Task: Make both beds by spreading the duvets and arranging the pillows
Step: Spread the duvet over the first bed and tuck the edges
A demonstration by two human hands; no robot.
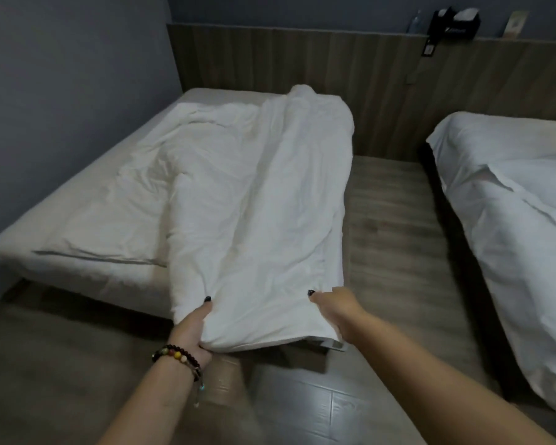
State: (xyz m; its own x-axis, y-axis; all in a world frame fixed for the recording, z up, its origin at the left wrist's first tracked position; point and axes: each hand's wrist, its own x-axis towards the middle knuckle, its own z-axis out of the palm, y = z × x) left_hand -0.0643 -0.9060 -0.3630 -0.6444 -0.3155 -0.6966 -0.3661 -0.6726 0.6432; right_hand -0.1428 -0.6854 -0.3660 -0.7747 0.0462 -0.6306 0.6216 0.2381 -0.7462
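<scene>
The white duvet [251, 200] lies bunched lengthwise along the right side of the left bed [87, 200], its near end pulled off the foot of the mattress and held up over the floor [382, 226] by both hands; the left hand [191, 329] grips the near left corner, thumb on top and fingers curled beneath the fabric; the right hand [336, 303] pinches the near right edge, thumb on top, its fingers hidden behind the cloth; a beaded bracelet [177, 356] circles the left wrist; the right bed [511, 200] is cut off by the frame edge; small objects on the headboard ledge [334, 33] are too dim to identify.
</scene>
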